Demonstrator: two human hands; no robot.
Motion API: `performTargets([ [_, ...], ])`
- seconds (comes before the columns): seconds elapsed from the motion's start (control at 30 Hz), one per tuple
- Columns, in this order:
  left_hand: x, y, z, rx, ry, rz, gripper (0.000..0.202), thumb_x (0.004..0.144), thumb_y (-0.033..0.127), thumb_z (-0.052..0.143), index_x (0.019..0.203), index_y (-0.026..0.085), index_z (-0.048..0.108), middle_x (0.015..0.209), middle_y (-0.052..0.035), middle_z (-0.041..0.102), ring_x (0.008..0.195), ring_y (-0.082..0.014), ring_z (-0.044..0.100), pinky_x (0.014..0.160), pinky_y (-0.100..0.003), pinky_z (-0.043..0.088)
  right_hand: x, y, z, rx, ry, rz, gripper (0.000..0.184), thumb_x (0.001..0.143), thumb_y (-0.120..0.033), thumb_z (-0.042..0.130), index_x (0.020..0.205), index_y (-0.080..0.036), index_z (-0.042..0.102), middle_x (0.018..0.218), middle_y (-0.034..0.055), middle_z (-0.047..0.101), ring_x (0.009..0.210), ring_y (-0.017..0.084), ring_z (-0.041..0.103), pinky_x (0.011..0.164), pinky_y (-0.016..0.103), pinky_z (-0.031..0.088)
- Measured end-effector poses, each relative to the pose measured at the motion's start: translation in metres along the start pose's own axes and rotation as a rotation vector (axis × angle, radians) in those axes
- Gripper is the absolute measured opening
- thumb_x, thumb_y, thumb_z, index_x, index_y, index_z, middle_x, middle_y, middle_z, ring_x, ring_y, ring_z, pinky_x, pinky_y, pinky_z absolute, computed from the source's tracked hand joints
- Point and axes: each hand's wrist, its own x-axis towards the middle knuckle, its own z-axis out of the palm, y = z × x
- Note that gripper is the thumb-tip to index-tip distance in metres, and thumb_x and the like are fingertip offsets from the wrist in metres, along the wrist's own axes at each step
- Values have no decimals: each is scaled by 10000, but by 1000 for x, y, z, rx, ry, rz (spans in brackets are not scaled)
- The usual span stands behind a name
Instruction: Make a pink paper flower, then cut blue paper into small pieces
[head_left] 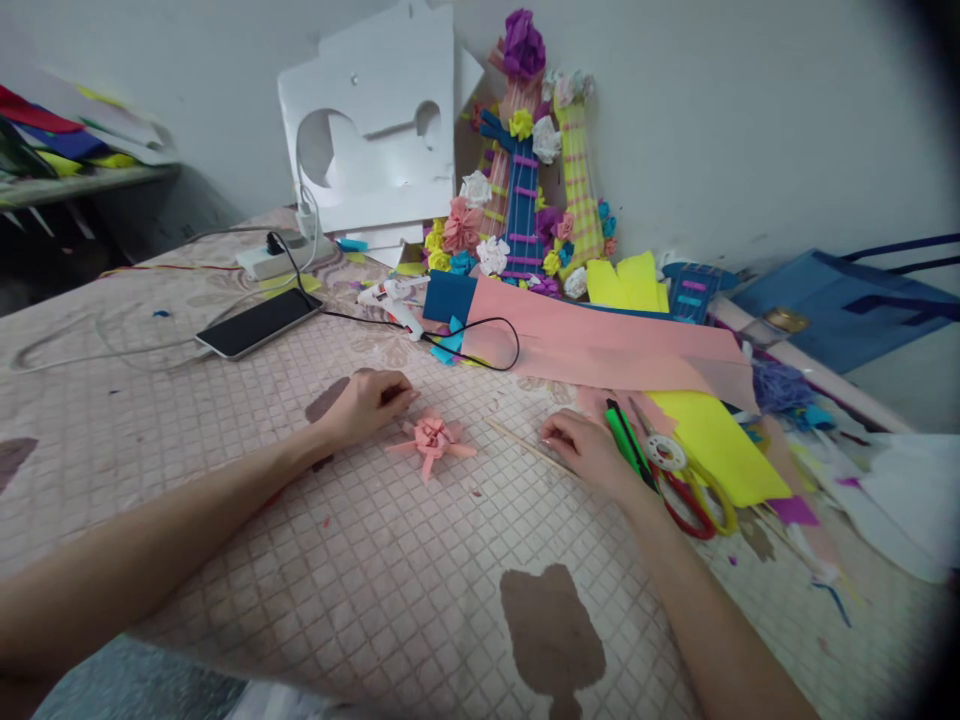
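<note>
Left hand (371,402): we see it bare, with slim fingers.
Right hand (585,447): bare too; we find its nails too small to judge closely.
Left forearm (187,540): slender, bare, narrowing towards the wrist.
Right forearm (697,580): likewise bare and slender.
Lower edge: a pale, blurred patch (274,702); we cannot tell whether it is clothing.
</note>
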Motion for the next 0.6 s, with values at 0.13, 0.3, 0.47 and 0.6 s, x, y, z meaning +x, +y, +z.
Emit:
performTargets([
  [0.13, 0, 1, 0, -1, 5, 0, 214, 852, 291, 514, 723, 145, 603, 596, 12, 572, 534, -88, 472, 534, -198, 348, -4, 0, -2, -17, 37, -2, 102, 831, -136, 498, 770, -214, 523, 786, 13, 581, 747, 173, 536, 711, 321, 399],
  [0.3, 1, 0, 0, 6, -9, 1, 222, 857, 304, 515, 727, 146, 600, 590, 12, 572, 534, -90, 471, 535, -203, 342, -9, 1, -5, 70, 98, 21, 90, 833, -174, 508, 754, -217, 509, 741, 8, 560, 724, 179, 529, 680, 318, 408],
  [0.47, 1, -2, 0, 3, -26, -1, 223, 864, 307, 506, 742, 146, 600, 601, 9, 574, 543, -94, 481, 544, -209, 343, -11, 5, -3, 146, 91, 71, 41, 824, -199, 520, 792, -216, 540, 755, 7, 573, 710, 169, 543, 671, 312, 435],
  [0.6, 1, -3, 0, 22, -19, 9, 214, 856, 307, 516, 741, 149, 603, 609, 9, 579, 554, -99, 490, 549, -211, 346, -10, 6, -1, 154, 43, 98, 89, 823, -203, 527, 894, -218, 578, 769, 8, 586, 734, 170, 564, 682, 308, 451],
])
